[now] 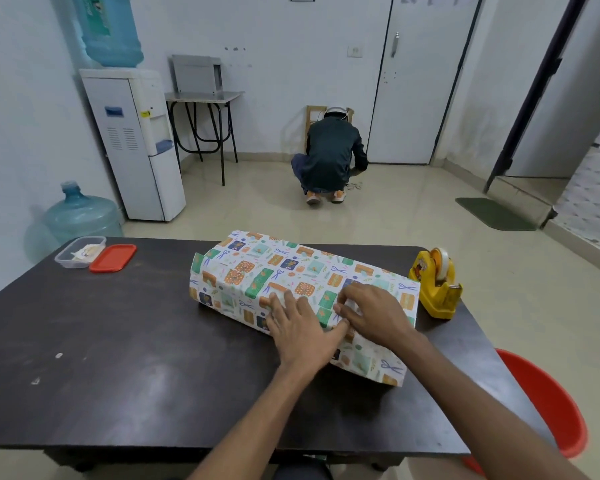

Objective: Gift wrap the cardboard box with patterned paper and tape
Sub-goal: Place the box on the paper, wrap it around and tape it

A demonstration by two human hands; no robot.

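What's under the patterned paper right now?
A box shape only; the patterned paper hides any cardboard. On top, the left hand and right hand rest on it.

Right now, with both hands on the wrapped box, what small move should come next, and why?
Probably hold the overlap down with the left hand and send the right hand to the yellow tape dispenser standing nearby on the table. Both hands rest on the patterned paper on top, and I can make out no tape on that seam.

No legible text or labels anywhere
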